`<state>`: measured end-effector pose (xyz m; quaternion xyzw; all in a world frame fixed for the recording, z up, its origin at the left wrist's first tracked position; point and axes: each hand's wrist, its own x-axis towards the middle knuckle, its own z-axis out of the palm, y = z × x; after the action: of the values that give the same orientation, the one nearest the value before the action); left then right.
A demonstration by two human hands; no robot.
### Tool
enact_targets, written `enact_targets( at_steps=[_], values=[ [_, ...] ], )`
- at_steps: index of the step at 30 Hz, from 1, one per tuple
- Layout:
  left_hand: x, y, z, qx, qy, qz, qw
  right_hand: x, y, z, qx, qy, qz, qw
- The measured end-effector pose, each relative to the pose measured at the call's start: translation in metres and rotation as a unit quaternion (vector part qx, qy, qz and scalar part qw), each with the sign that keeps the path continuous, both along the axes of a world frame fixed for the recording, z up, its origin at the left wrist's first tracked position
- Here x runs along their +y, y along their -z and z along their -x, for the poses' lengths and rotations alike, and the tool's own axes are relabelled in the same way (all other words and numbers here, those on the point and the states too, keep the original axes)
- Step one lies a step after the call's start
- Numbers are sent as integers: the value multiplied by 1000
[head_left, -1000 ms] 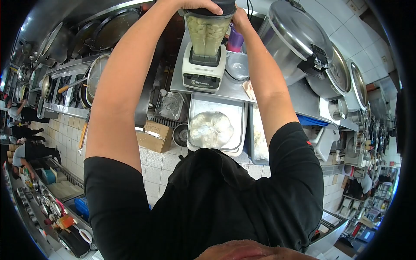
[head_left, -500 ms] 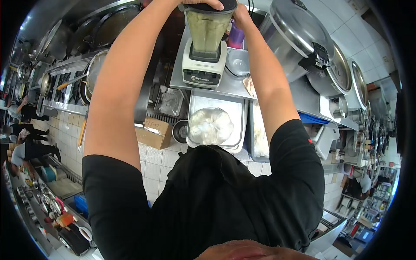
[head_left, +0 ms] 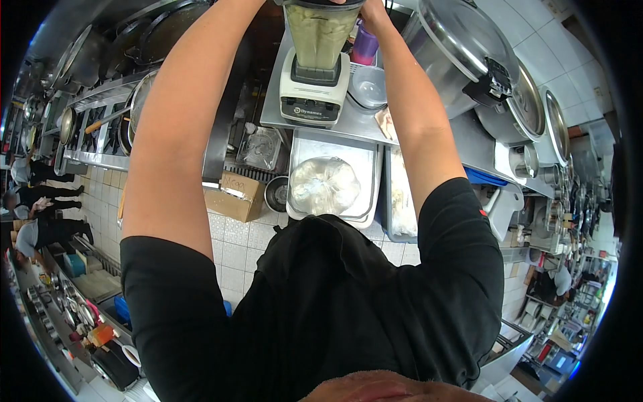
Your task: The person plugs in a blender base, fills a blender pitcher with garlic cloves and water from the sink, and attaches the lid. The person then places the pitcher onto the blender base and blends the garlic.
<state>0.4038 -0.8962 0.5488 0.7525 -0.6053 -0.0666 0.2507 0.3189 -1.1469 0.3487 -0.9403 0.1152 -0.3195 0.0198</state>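
A blender (head_left: 315, 94) with a cream base stands on a steel counter, its clear jar (head_left: 321, 37) filled with pale green contents. The black lid (head_left: 321, 3) is cut by the top edge. My left forearm (head_left: 194, 80) reaches up to the lid's left side; nearly all of that hand lies beyond the frame, so its fingers cannot be read. My right hand (head_left: 372, 12) is against the right side of the jar's rim, its fingers hidden. Beside the jar, below that hand, are a purple-and-pink container (head_left: 364, 48) and a clear bowl (head_left: 368, 87).
Under the counter edge, a white tray (head_left: 367, 147) holds a filled plastic bag (head_left: 325, 185). A cardboard box (head_left: 234, 195) and a metal bowl (head_left: 276, 194) sit left of it. A large steel pot (head_left: 449, 47) stands right; stove burners (head_left: 100, 134) line the left. Several people work far left.
The view has shifted, so the blender and counter appear slightly higher. My left hand, seen on the lid before, is now almost wholly out of frame; my right hand stays by the jar.
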Motion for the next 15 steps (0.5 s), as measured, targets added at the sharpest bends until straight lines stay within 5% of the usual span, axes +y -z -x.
enact_targets(
  at_steps=[4,5,6,7,10,13,15],
  values=[
    [-1,0,0,-2,0,-3,1000,-4,0,0,25,13,47,998],
    [0,-1,1,-2,-2,-4,1000,7,-9,0,-45,4,-214,976],
    [1,-2,1,-2,-4,-4,1000,20,-18,-1,-112,-5,-460,881],
    [0,-1,0,-1,1,2,1000,29,-24,-2,-171,-14,-672,720],
    [-2,1,-4,0,11,12,1000,26,-18,-5,-157,-34,-632,758],
    [1,-2,-1,-7,8,5,1000,33,-21,0,-172,-72,-646,740],
    [-3,2,-4,-21,-4,6,1000,-4,7,-5,-87,-43,-245,965]
  ],
)
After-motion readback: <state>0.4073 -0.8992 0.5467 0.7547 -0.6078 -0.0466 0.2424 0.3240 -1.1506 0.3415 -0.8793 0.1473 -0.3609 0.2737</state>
